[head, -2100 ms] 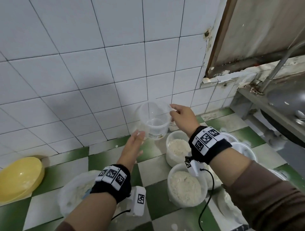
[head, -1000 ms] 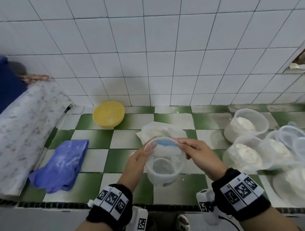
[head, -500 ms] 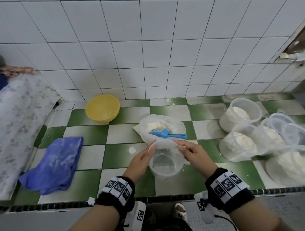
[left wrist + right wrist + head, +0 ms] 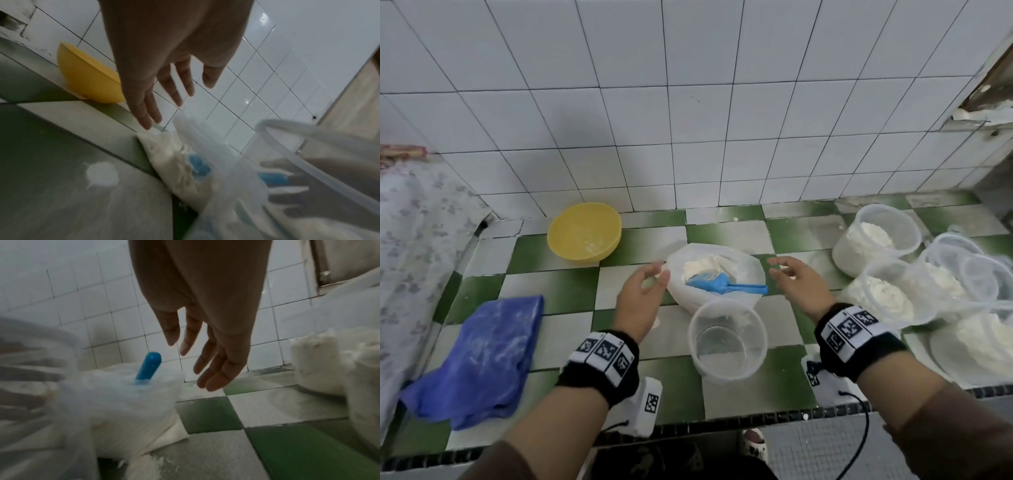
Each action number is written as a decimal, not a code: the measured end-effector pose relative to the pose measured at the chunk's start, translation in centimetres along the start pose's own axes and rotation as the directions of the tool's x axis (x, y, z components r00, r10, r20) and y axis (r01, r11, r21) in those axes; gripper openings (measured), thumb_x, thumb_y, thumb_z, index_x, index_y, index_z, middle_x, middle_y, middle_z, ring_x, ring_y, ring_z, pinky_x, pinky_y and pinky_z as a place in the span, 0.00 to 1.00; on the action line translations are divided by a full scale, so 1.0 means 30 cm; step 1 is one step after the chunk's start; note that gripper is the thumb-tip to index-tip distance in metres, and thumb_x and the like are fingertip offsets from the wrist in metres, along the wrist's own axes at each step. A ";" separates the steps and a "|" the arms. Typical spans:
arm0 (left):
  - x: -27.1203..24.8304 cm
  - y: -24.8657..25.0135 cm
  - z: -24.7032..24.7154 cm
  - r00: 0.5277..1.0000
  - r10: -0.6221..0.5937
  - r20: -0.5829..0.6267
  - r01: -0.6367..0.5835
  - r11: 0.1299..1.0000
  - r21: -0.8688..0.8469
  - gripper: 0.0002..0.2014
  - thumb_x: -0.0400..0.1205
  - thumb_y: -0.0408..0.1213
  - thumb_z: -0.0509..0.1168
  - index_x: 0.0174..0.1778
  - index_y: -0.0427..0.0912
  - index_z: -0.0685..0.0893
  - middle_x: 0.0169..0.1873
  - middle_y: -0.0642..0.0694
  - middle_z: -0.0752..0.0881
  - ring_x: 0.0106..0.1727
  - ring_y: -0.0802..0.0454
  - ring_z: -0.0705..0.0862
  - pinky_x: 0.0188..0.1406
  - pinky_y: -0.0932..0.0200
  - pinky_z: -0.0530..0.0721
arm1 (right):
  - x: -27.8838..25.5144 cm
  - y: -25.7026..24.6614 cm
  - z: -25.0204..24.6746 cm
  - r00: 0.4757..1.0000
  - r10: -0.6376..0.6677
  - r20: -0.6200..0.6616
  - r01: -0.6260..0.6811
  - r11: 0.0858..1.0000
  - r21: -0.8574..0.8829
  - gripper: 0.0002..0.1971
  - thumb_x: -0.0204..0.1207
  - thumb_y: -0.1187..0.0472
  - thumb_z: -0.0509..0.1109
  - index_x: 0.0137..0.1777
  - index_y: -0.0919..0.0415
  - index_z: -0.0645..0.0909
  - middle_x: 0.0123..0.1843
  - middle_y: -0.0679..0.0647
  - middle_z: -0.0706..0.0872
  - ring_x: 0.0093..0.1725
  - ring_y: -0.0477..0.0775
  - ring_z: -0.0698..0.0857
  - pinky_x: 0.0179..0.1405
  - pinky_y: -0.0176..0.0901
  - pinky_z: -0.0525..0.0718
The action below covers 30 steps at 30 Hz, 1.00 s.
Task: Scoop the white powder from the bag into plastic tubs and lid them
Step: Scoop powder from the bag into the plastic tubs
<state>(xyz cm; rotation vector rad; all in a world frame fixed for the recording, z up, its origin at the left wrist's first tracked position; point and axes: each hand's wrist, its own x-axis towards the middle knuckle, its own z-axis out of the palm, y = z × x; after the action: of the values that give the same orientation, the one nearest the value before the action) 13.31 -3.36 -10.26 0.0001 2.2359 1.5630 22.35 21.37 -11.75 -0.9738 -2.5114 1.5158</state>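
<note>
Reaching forward over the green-and-white checked counter, both hands hang empty with fingers loosely spread, gripping nothing. At the centre of the head view sits the bag of white powder, mouth open, flanked by the left hand on its left edge and the right hand just off its right edge. Below the bag, touching its near side, stands the empty tub, upright and unlidded. Filled tubs crowd the right edge of the frame.

Lying inside the bag is the blue scoop, bowl toward the left, handle running rightward so that its tip pokes past the bag's rim toward the right hand. That long axis decides the next move, I judge: the right hand is plainly nearer the handle and only needs to close leftward and slightly down on it; the left hand is better placed to steady the bag.

Half a second ago both hands pinched the rim of the empty tub just above the counter; now the tub stands on its own and the hands have moved up the frame to the bag.
</note>
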 end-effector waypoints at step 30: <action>0.220 0.073 -0.014 0.931 -0.133 0.340 0.262 0.890 -0.372 0.39 0.81 0.23 0.63 0.84 0.49 0.52 0.65 0.38 0.77 0.57 0.43 0.83 0.41 0.56 0.90 | 0.104 -0.127 -0.107 0.981 0.169 0.099 -0.196 0.848 0.493 0.19 0.79 0.70 0.66 0.65 0.50 0.74 0.48 0.64 0.86 0.45 0.59 0.86 0.48 0.56 0.87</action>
<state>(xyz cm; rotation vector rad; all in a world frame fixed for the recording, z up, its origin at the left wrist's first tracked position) 6.63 -1.39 -10.36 -0.0999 1.5852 1.7523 19.13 24.34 -7.82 -1.1048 -1.9143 2.1229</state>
